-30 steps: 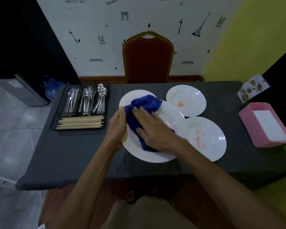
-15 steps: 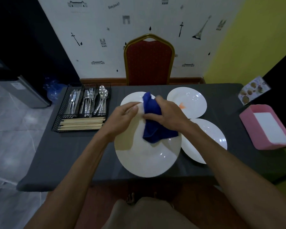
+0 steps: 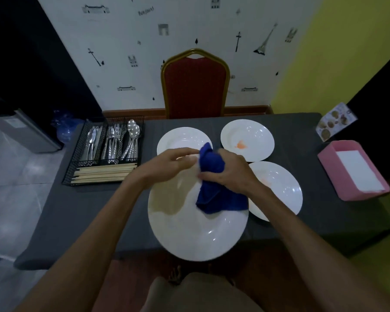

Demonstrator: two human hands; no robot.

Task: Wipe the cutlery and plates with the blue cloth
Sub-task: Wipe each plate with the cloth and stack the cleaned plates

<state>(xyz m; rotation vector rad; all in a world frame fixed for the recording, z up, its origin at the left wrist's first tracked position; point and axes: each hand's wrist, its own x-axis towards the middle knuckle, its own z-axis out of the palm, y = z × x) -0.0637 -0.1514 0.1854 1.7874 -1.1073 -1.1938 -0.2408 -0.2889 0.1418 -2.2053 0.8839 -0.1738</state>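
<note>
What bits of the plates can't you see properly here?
Hidden in the head view:
The back left plate, near part, behind the left hand and the held plate.
The right front plate, left side, behind the right hand and blue cloth.
The held plate's patch under the cloth.

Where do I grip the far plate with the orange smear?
Take the far plate by its right rim, coming from the right: it lies flat, its broad rim flares upward, and that side is unobstructed.

Dining room; clothed table [image 3: 212,244], banquet chair [image 3: 195,86], cutlery caddy [image 3: 104,152], Paris-print wallpaper [image 3: 189,25].
</note>
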